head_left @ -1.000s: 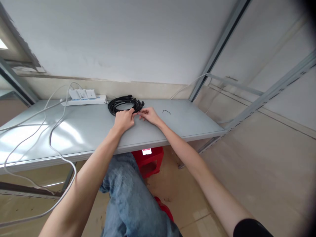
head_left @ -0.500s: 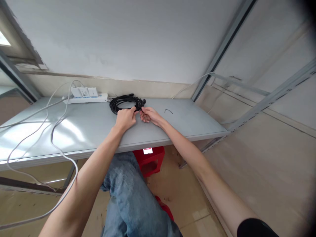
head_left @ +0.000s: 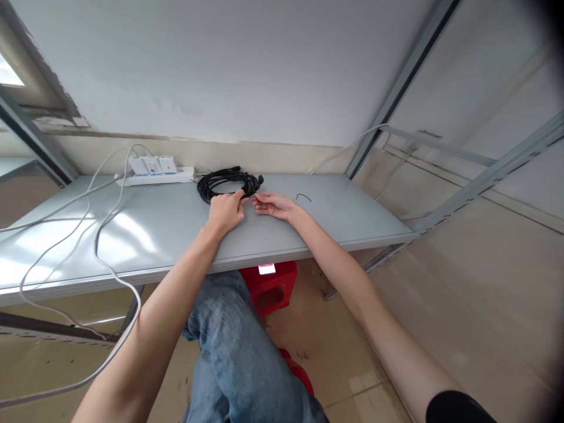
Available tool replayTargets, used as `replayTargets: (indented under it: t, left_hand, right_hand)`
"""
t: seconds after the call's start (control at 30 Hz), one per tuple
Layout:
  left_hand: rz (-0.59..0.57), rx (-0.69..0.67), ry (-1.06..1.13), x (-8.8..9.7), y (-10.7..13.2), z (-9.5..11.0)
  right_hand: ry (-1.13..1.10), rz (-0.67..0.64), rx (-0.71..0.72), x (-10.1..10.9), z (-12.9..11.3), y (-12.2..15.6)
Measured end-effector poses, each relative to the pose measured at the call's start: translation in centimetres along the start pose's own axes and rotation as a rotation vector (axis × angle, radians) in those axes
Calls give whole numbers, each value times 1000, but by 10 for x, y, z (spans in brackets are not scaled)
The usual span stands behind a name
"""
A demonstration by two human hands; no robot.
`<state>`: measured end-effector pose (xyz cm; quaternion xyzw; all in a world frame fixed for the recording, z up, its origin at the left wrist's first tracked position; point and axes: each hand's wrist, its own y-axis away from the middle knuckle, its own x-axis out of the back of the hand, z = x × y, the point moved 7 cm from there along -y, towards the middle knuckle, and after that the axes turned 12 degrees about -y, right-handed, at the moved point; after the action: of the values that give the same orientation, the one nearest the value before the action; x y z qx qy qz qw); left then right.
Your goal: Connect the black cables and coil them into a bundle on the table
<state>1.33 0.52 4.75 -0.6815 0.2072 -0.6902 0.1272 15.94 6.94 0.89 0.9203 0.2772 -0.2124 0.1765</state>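
A coil of black cable (head_left: 214, 188) lies on the grey metal shelf (head_left: 282, 235) near the wall. My left hand (head_left: 225, 211) is closed on the near side of the coil, thumb and fingers gripping its lower right edge. Just right of it, my right hand (head_left: 274, 205) has its thumb and fingertips pinched together close to the coil. Whatever those fingertips hold is too small to make out. A short bent black wire (head_left: 304, 195) rests on the shelf to the right of my right hand.
At the back left stands a white power strip (head_left: 156, 177) with several white plugs in it. White cables (head_left: 100, 244) run across the left side and hang over the front edge. Under the shelf is a red stool (head_left: 268, 291) bearing a phone (head_left: 267, 269). Metal posts (head_left: 379, 135) frame the shelf.
My right hand has turned a little, its fingers straightening out beside the coil. The left hand keeps its grip on the coil. The whole view has shifted slightly.
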Motion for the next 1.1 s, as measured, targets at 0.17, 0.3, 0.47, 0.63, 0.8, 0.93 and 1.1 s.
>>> replayTargets:
  t: [0.17, 0.3, 0.47, 0.63, 0.8, 0.93, 1.1]
  left_hand:
    - [25, 13, -41, 2, -1, -2]
    - [14, 13, -64, 3, -1, -2]
    - [-7, 12, -83, 3, -1, -1]
    - [11, 43, -109, 3, -1, -4]
    - [-8, 57, -88, 2, -1, -5]
    - [-4, 56, -78, 3, -1, -4]
    - [-5, 42, -51, 2, -1, -3]
  right_hand:
    - [64, -18, 81, -3, -1, 1]
    - [371, -36, 266, -12, -2, -3]
    - [1054, 185, 739, -28, -18, 16]
    - [1467, 301, 883, -43, -19, 34]
    - [1083, 197, 775, -31, -16, 19]
    - [582, 14, 478, -19, -4, -1]
    - [171, -95, 277, -21, 2, -2]
